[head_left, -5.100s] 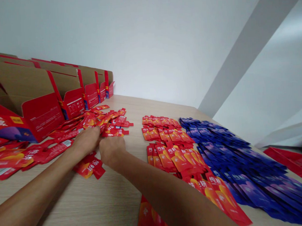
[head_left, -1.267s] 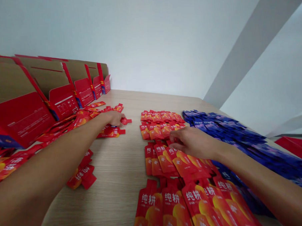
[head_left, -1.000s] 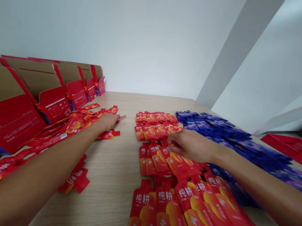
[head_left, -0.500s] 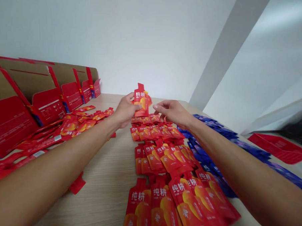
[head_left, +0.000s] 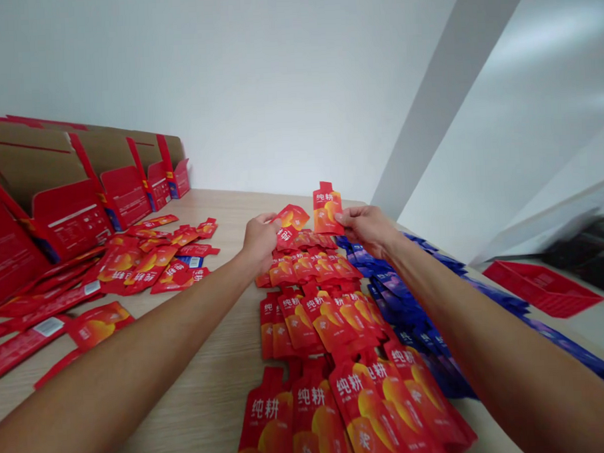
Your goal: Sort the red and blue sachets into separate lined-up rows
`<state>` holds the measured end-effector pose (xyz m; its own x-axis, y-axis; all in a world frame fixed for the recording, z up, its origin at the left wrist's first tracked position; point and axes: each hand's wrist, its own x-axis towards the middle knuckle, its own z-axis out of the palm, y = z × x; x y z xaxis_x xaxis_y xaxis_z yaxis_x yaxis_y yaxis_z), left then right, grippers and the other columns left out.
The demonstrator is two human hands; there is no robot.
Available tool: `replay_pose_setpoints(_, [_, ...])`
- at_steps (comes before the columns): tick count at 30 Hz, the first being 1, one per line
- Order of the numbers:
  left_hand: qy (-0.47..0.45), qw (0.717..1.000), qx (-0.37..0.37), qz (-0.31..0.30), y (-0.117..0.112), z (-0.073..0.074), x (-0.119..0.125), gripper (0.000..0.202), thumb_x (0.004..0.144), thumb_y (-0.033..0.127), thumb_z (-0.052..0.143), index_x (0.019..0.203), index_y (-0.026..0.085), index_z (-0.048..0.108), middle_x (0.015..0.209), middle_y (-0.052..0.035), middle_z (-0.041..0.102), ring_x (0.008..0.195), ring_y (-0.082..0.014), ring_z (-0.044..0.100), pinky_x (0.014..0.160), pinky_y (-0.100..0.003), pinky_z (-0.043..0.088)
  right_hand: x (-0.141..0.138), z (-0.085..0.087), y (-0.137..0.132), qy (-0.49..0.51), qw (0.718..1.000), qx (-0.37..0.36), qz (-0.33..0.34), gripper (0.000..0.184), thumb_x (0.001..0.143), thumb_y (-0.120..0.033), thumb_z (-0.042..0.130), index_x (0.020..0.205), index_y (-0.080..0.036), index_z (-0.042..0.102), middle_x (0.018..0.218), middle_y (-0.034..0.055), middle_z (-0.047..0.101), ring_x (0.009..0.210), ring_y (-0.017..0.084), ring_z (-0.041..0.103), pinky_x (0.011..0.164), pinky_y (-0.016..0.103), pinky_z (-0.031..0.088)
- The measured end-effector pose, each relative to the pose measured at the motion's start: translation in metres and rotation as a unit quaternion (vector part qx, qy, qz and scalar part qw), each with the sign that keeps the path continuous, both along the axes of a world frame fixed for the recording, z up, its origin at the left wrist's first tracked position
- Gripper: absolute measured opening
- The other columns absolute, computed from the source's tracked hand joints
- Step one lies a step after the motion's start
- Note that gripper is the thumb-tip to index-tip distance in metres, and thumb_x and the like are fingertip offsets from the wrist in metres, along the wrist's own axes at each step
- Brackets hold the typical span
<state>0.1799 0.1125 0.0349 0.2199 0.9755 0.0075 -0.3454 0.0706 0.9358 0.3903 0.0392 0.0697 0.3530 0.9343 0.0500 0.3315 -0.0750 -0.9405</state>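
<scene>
Between the thumb and fingers of my right hand point(head_left: 368, 227) is one red pouch point(head_left: 327, 211) with a yellow fruit print, held upright above the far end of the rows. My left hand point(head_left: 262, 238) is closed on red pouches point(head_left: 292, 217), at least two, which lie at an angle to each other. Part of its grip is hidden behind the hand. Below both hands, overlapping rows of the same red pouches point(head_left: 316, 316) run toward me. Dark blue pouches point(head_left: 389, 283) lie in rows along their right side, partly behind my right forearm.
Loose red pouches point(head_left: 150, 260) are heaped on the wooden table point(head_left: 202, 364) at left. Behind them stands a line of open red boxes point(head_left: 71, 220) with brown insides. A red tray-like box point(head_left: 542, 288) is off at the right. A white wall point(head_left: 256, 88) rises behind the table.
My right hand, previously without a pouch, now holds one upright, apart from the left. The pouches in my left hand have tipped from upright to slanted. The view has shifted slightly.
</scene>
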Motion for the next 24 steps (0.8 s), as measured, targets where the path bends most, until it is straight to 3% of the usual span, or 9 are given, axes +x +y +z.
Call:
replay_pose_setpoints(3, [0.043, 0.998, -0.028, 0.032, 0.011, -0.015, -0.002, 0.029, 0.075, 0.012, 0.085, 0.099, 0.011, 0.071, 0.067, -0.0011, 0.07, 0.059, -0.0208, 0.072, 0.06, -0.031, 0.06, 0.035, -0.014, -0.005, -0.031, 0.996, -0.073, -0.037, 0.035, 0.107, -0.043, 0.069, 0.085, -0.017, 0.059, 0.064, -0.0098, 0.048, 0.046, 0.004, 0.035, 0.042, 0.018, 0.03])
replay_pose_setpoints(5, [0.06, 0.997, -0.04, 0.037, 0.016, -0.022, -0.005, 0.027, 0.071, 0.008, 0.085, 0.092, 0.012, 0.069, 0.064, -0.0001, 0.069, 0.058, -0.0216, 0.073, 0.061, -0.033, 0.061, 0.051, -0.026, -0.009, -0.054, 0.989, -0.129, -0.047, 0.028, 0.108, -0.04, 0.068, 0.096, -0.015, 0.065, 0.074, -0.0068, 0.056, 0.051, 0.005, 0.044, 0.045, 0.017, 0.038])
replay_pose_setpoints(9, [0.069, 0.996, -0.039, 0.042, 0.02, -0.024, -0.007, 0.031, 0.069, 0.007, 0.084, 0.093, 0.015, 0.067, 0.068, 0.0014, 0.071, 0.064, -0.0223, 0.076, 0.066, -0.035, 0.064, 0.063, -0.051, -0.015, -0.101, 0.971, -0.213, -0.046, 0.025, 0.107, -0.04, 0.07, 0.111, -0.015, 0.069, 0.092, -0.0004, 0.068, 0.067, 0.009, 0.062, 0.057, 0.022, 0.054])
replay_pose_setpoints(13, [0.074, 0.996, -0.024, 0.032, 0.019, -0.019, -0.008, 0.035, 0.065, 0.012, 0.088, 0.094, 0.016, 0.069, 0.068, 0.0014, 0.072, 0.065, -0.0233, 0.077, 0.065, -0.035, 0.064, 0.059, -0.063, -0.014, -0.158, 0.952, -0.26, -0.031, 0.028, 0.106, -0.04, 0.07, 0.119, -0.015, 0.069, 0.106, 0.0039, 0.072, 0.081, 0.014, 0.07, 0.069, 0.029, 0.062])
replay_pose_setpoints(19, [0.078, 0.997, 0.004, 0.01, 0.013, -0.015, -0.01, 0.037, 0.061, 0.017, 0.094, 0.092, 0.017, 0.073, 0.069, 0.0005, 0.074, 0.061, -0.0213, 0.074, 0.062, -0.033, 0.063, 0.051, -0.057, -0.007, -0.283, 0.913, -0.293, 0.002, 0.032, 0.104, -0.042, 0.073, 0.12, -0.015, 0.071, 0.115, 0.0063, 0.074, 0.095, 0.02, 0.073, 0.081, 0.037, 0.065])
replay_pose_setpoints(24, [0.1, 0.994, 0.031, -0.034, 0.01, -0.013, -0.017, 0.035, 0.062, 0.017, 0.093, 0.092, 0.016, 0.076, 0.069, -0.0014, 0.076, 0.06, -0.0197, 0.072, 0.06, -0.032, 0.062, 0.04, -0.032, 0.0, -0.386, 0.889, -0.246, 0.007, 0.029, 0.102, -0.04, 0.076, 0.119, -0.016, 0.073, 0.119, 0.0069, 0.074, 0.104, 0.023, 0.074, 0.092, 0.042, 0.063])
